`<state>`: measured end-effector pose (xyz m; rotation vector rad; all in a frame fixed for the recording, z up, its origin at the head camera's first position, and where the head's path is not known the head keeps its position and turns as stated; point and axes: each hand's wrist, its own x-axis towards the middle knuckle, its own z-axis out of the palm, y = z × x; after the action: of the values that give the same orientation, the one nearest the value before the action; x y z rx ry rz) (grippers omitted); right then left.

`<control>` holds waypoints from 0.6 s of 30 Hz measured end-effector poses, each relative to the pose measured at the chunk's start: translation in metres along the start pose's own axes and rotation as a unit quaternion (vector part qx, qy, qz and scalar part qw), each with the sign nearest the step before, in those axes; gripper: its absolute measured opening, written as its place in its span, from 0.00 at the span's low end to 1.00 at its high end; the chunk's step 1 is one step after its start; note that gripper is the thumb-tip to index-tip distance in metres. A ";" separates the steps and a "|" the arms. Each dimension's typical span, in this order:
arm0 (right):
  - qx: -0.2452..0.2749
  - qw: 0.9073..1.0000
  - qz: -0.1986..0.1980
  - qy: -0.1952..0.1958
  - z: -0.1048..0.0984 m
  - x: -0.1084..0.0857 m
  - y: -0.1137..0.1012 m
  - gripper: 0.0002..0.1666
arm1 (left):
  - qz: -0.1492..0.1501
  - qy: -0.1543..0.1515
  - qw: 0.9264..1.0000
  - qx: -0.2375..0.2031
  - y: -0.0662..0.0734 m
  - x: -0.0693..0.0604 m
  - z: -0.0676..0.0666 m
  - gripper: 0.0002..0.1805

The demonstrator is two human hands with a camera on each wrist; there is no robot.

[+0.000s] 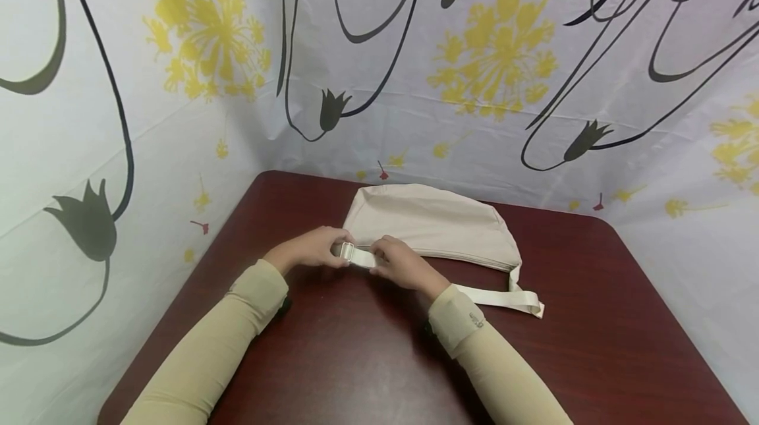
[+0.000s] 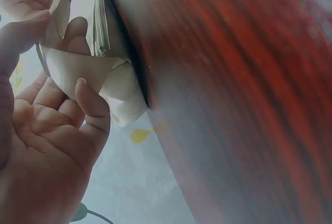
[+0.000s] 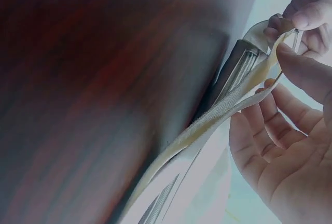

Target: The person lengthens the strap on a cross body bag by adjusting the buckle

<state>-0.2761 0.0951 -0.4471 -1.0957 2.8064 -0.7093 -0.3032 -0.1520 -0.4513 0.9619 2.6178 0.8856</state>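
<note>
Left of frame centre, the left hand (image 1: 312,247) pinches a pale rectangular buckle (image 1: 346,252), the flat cream webbing strap (image 1: 364,259) already threaded, apparently mid-adjustment, the right hand (image 1: 403,263) gripping it at centre, the cream half-moon fabric bag (image 1: 435,222) lying just right.

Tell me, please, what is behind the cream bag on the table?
Behind the bag, the head view shows a white cloth with grey and yellow plant patterns. The bag covers part of the table's far edge; anything hidden there cannot be seen.
</note>
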 end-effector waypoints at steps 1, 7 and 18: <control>0.003 1.000 0.001 0.000 0.000 0.000 0.000 0.19 | 0.001 -0.001 1.000 -0.001 0.000 0.000 0.000 0.21; 0.018 1.000 0.014 -0.011 0.003 0.003 0.003 0.18 | 0.005 -0.005 1.000 -0.023 -0.003 -0.001 0.001 0.21; 0.017 1.000 0.021 -0.008 0.005 0.006 -0.001 0.17 | 0.008 -0.018 0.998 -0.052 -0.008 -0.002 -0.001 0.23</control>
<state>-0.2786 0.0885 -0.4500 -1.0285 2.7836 -0.7391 -0.3056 -0.1585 -0.4552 0.9634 2.5105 0.9887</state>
